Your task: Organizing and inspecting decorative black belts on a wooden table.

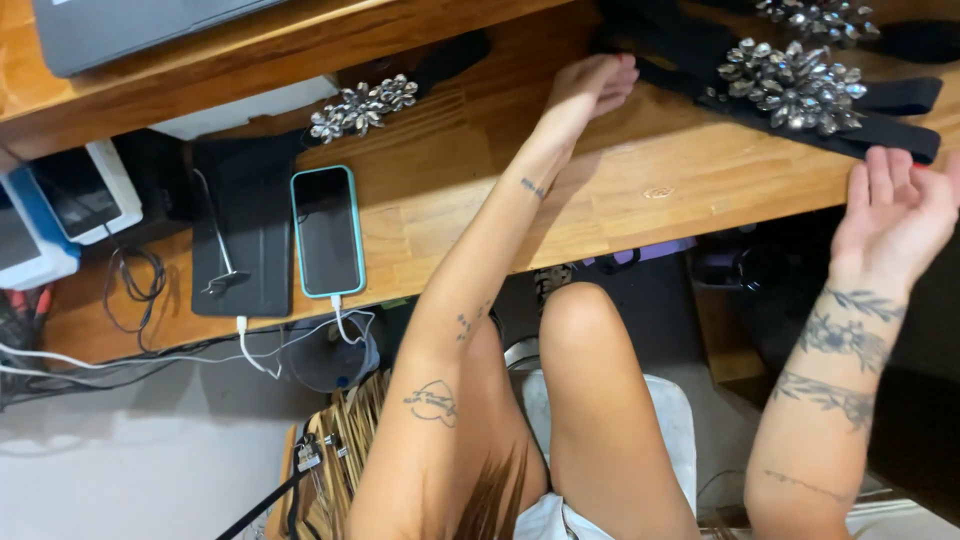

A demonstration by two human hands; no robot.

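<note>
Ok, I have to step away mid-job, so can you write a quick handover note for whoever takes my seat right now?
Left hand: open, fingers resting on the left part of the black belt with the big crystal flower ornament; nothing gripped.
Right hand: open, fingertips at the belt's right end on the wooden desk.
A second jewelled belt lies just behind, a third to the left beside the phone.
Done: front belt laid out flat. Left: cannot tell from this view.

Even warm light, sharp, soft shadows
</note>
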